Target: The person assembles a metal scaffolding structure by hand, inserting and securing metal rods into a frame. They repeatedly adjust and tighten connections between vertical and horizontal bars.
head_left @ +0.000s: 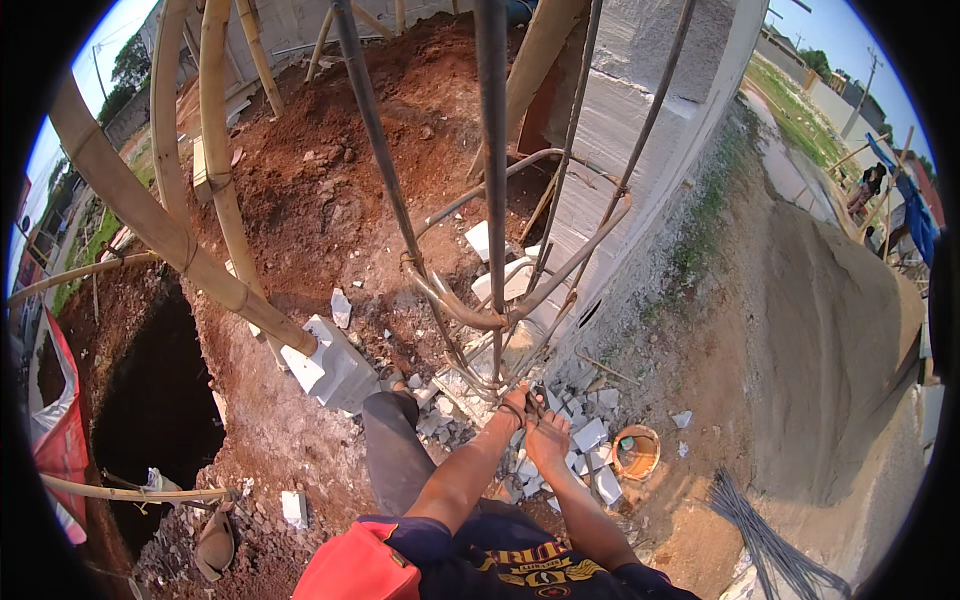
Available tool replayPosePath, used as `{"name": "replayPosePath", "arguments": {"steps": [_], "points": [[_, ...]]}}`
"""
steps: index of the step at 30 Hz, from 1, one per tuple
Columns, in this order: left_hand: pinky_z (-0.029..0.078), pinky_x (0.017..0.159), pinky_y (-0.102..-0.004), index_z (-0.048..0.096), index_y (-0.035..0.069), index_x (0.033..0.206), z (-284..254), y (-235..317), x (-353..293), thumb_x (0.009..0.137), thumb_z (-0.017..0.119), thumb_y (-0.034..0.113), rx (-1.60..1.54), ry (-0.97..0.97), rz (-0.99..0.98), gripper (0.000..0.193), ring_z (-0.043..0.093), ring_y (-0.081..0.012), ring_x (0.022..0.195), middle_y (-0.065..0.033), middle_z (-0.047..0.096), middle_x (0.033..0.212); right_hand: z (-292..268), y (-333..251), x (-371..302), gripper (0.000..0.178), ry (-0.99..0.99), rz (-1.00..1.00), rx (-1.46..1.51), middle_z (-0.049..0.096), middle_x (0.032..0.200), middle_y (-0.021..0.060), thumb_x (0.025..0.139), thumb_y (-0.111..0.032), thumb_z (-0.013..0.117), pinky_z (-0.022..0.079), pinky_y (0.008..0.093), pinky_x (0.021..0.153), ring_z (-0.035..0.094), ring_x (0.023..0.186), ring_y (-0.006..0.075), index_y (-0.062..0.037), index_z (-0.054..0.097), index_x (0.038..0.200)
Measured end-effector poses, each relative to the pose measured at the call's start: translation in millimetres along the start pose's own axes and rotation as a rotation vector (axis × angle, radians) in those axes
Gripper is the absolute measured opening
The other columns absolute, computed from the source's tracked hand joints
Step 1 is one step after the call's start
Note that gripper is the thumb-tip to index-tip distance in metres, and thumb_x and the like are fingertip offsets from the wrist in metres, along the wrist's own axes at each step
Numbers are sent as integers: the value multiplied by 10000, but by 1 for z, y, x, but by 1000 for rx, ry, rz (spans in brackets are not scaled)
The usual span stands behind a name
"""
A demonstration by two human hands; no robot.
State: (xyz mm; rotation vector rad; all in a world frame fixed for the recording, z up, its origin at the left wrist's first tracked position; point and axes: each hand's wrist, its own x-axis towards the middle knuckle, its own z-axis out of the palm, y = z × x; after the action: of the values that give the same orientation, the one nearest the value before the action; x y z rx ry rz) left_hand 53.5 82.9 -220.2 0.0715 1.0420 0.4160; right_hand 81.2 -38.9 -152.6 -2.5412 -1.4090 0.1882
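My left hand (514, 405) is closed at the foot of an upright cage of steel bars (497, 200), close to its lowest tie ring (470, 372). Just to its right, my right hand (547, 437) is closed too. A small dark tool-like thing (537, 393) shows between the hands, its kind too small to make out. Which hand grips it, or whether both do, I cannot tell. Higher up, a bent steel ring (480, 318) encircles the vertical bars. Broken white block pieces (592, 436) lie beneath and beside my hands.
An orange bucket (637, 452) stands right of the rubble. Bamboo poles (215, 275) slant across the left, one ending at a white block (335, 370). A deep pit (160, 390) opens at left. A white wall (650, 110), a sand heap (820, 330) and thin rods (765, 540) are at right.
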Motion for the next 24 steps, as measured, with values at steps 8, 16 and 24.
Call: {"name": "replayPosePath", "arguments": {"steps": [8, 16, 24], "points": [[410, 378, -321, 532, 64, 930, -10, -6, -12, 858, 602, 419, 209, -78, 243, 368, 614, -211, 605, -94, 636, 796, 1, 16, 30, 415, -341, -26, 155, 588, 799, 139, 939, -401, 400, 511, 401, 597, 623, 720, 316, -32, 588, 969], [513, 635, -381, 569, 53, 905, -24, -2, -19, 925, 510, 328, 191, -90, 53, 282, 629, -216, 754, -92, 636, 824, 6, 37, 38, 570, -884, 732, 1277, 578, 740, 119, 930, -543, 316, 501, 365, 521, 624, 711, 265, -30, 563, 939], [491, 596, -391, 511, 96, 826, -13, -6, -8, 941, 458, 268, -42, -276, 26, 214, 574, -237, 660, -86, 597, 762, 8, 11, 0, 428, 74, -20, 43, 575, 943, 207, 880, -424, 501, 467, 489, 767, 612, 811, 388, -5, 583, 910]]}}
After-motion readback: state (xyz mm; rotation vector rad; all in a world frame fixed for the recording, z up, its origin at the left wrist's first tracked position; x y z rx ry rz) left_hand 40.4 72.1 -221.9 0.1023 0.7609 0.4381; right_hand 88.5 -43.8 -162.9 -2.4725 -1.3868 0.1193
